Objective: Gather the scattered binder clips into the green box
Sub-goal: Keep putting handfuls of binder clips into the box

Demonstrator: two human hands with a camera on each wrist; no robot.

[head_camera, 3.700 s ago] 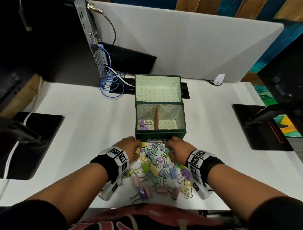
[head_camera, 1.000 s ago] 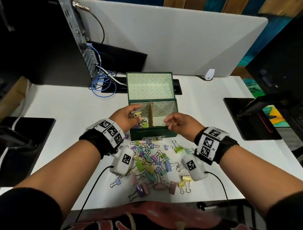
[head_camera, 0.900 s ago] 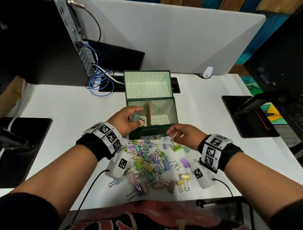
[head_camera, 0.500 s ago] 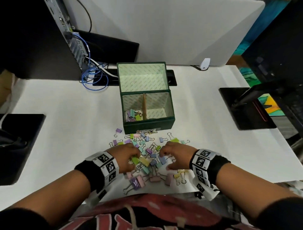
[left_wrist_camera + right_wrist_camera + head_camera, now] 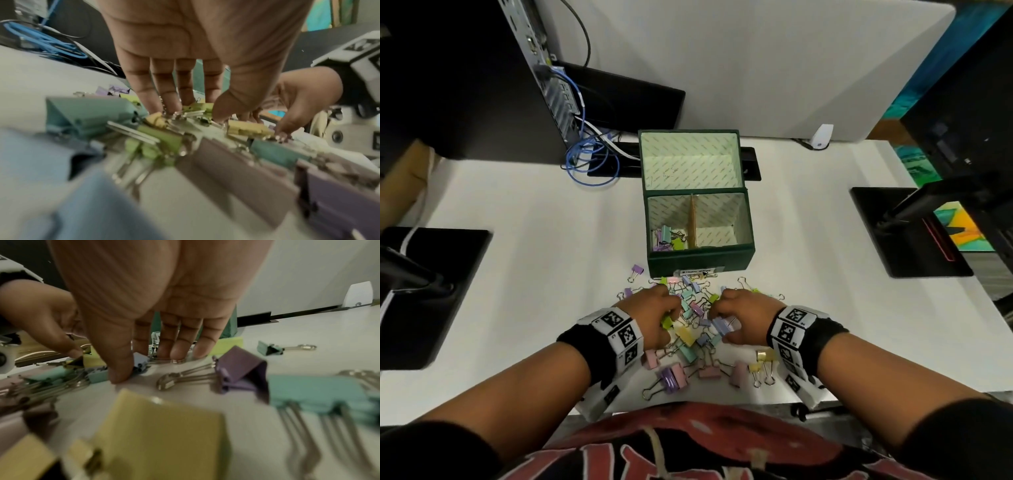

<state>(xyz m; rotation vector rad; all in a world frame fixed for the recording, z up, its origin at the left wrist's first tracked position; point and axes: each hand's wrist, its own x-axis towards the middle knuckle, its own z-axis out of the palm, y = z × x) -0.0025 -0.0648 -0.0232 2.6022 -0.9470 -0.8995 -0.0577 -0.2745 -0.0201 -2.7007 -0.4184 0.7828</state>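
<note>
The green box [image 5: 698, 262] stands open mid-table, its lid [image 5: 690, 157] folded back, with a few binder clips [image 5: 667, 238] in its left compartment. Pastel binder clips [image 5: 688, 337] lie scattered between the box and the table's near edge. Both hands are down in the pile. My left hand [image 5: 673, 313] closes thumb and fingers [image 5: 164, 104] on a green clip [image 5: 197, 106]. My right hand [image 5: 717, 317] has its thumb [image 5: 120, 373] and fingers pinching a small blue clip [image 5: 139, 361]. Large purple [image 5: 240, 368] and teal [image 5: 316, 392] clips lie loose beside it.
A computer tower [image 5: 482, 68] with blue cable [image 5: 589, 161] stands back left. Black monitor bases sit at left [image 5: 431, 291] and right [image 5: 907, 233]. A white partition [image 5: 722, 61] closes the back. A lone purple clip [image 5: 636, 270] lies left of the box.
Both hands came back from the box down to the pile. More clips now lie in the left compartment. The hands have since closed in on clips in the pile's middle.
</note>
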